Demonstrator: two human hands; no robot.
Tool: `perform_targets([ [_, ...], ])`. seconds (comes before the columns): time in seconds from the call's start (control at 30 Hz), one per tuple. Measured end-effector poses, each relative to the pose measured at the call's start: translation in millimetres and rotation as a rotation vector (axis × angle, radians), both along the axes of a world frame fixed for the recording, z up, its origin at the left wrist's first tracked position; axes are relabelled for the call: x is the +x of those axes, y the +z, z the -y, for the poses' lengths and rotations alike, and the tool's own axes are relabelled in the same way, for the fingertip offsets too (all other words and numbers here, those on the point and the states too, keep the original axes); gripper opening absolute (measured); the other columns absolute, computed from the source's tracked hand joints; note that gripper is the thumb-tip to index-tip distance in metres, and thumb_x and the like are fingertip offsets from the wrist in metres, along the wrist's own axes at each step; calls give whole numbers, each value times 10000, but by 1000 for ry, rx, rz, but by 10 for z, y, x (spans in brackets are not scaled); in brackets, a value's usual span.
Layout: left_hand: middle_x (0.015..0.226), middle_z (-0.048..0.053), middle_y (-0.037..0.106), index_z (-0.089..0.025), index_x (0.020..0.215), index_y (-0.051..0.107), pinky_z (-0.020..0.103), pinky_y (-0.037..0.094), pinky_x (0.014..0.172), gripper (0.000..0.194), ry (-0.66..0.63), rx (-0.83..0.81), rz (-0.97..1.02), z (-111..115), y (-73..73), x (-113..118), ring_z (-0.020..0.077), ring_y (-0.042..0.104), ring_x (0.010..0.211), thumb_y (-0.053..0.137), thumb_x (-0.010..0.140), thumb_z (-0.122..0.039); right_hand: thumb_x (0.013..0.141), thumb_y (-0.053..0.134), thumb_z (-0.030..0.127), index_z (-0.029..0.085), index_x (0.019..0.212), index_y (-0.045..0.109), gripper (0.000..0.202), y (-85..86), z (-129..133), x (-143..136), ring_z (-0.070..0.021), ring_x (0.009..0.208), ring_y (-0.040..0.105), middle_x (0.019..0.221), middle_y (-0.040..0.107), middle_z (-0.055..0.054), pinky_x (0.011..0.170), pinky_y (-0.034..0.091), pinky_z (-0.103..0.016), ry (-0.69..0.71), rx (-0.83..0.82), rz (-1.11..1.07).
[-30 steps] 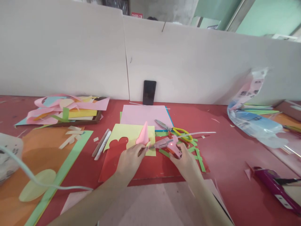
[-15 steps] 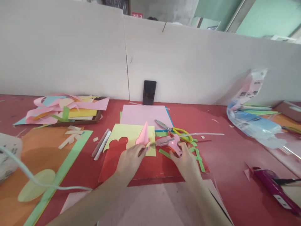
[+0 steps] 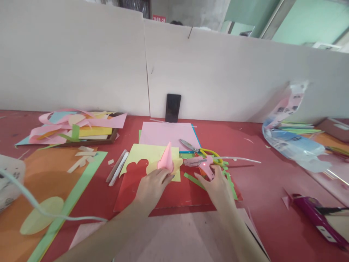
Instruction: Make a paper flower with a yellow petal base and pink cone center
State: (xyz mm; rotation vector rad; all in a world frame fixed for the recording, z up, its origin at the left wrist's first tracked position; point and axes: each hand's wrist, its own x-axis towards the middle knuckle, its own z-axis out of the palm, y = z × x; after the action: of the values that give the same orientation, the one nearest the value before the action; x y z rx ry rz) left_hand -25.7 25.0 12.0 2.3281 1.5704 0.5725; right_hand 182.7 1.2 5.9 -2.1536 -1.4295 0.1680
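My left hand [image 3: 154, 185] is closed on the lower part of a pink paper cone [image 3: 166, 158], which points upward. Yellow paper with a curved edge [image 3: 177, 164] shows beside the cone's base. In my right hand [image 3: 215, 183] is a pink glue gun [image 3: 200, 163] with a small red light lit. Its nozzle points left, close to the yellow paper, and a clear glue stick [image 3: 242, 159] sticks out of its back. Beneath both hands lie a pale yellow sheet [image 3: 139, 151] and a red board [image 3: 174, 198]. Yellow-handled scissors [image 3: 191, 145] lie behind the glue gun.
A dark phone [image 3: 173, 108] leans on the white partition. Two pens [image 3: 119, 169] lie left of the board, near orange paper [image 3: 54, 174] and a tray of paper scraps [image 3: 113, 136]. At the right are a plastic bag [image 3: 297, 142] and a purple power strip [image 3: 317, 222].
The glue gun and my right hand have shifted slightly right, away from the cone. My left fingers have moved in under the cone's base, and more of the yellow paper shows.
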Motion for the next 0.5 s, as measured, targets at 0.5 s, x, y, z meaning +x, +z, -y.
perform_targets([
  [0.5,886,22,563,-198,962,539,234,458,577,265,-194,181,-320,76,-88,23,154,558,779,386,809,-45,691,494,572,200,943,503,450,68,-7,144,-207,701,561,870,607,-65,602,398,-285,-110,85,-229],
])
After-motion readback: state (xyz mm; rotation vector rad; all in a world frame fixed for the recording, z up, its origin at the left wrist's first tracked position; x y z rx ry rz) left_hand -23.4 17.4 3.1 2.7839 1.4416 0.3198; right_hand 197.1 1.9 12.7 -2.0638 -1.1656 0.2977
